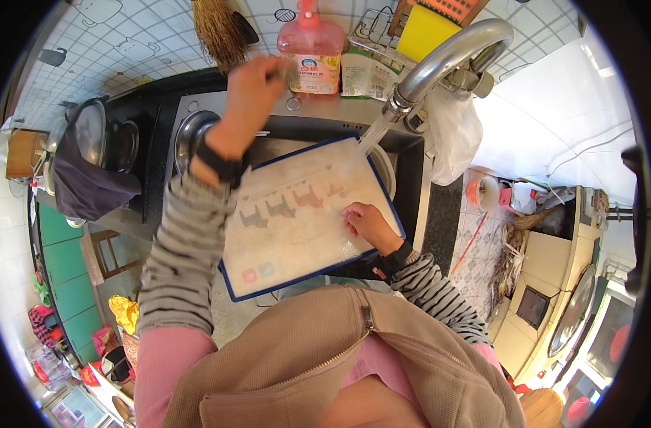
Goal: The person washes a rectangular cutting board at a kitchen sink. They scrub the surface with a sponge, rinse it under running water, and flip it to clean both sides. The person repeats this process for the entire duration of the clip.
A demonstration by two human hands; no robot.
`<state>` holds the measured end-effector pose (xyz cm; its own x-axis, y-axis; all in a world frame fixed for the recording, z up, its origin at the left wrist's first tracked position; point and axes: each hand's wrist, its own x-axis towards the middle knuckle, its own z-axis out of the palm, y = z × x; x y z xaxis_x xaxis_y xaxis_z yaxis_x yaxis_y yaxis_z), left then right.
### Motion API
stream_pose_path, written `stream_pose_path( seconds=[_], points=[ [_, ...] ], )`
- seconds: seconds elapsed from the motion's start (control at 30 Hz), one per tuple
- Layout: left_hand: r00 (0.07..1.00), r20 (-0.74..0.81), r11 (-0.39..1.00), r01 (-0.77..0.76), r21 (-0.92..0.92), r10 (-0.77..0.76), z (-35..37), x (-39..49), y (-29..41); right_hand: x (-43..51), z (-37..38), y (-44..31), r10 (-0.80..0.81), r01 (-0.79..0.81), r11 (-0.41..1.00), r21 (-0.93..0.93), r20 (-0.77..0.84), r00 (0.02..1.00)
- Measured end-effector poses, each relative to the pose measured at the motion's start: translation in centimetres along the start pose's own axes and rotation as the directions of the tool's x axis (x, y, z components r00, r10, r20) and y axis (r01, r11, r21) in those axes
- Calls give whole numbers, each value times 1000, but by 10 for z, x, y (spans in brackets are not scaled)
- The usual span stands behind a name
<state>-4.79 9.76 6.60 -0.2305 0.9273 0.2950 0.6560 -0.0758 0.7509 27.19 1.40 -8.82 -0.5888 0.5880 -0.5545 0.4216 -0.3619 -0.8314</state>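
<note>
A pale mat with a dark blue border and faded cat prints [304,214] lies tilted across the sink. Water runs from the curved metal faucet [454,48] near its upper right corner. My right hand [376,227] rests at the mat's right part with curled fingers; whether it grips anything is unclear. Raised above the back left of the sink, my left hand [256,93] is blurred, close to a pink pump bottle [311,48]; whether it holds something cannot be made out. Both wrists carry dark bands below striped sleeves.
A metal bowl [189,136] sits at the sink's left side, and a round basin shows partly under the mat. Behind stand a straw brush [218,32] and a wire rack with a yellow sponge cloth [424,32]. A plastic bag [454,139] hangs right of the faucet.
</note>
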Motion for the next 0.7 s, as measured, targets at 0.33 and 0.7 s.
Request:
stream_pose_path(
  seconds=[0.33, 0.7],
  points=[
    [894, -271, 912, -272, 306, 357, 78, 31, -53, -5, -4, -1, -3, 5, 997, 76, -23, 1000],
    [985, 41, 985, 170, -42, -168, 67, -2, -5, 14, -87, -41, -8, 259, 704, 661, -358, 934]
  ],
)
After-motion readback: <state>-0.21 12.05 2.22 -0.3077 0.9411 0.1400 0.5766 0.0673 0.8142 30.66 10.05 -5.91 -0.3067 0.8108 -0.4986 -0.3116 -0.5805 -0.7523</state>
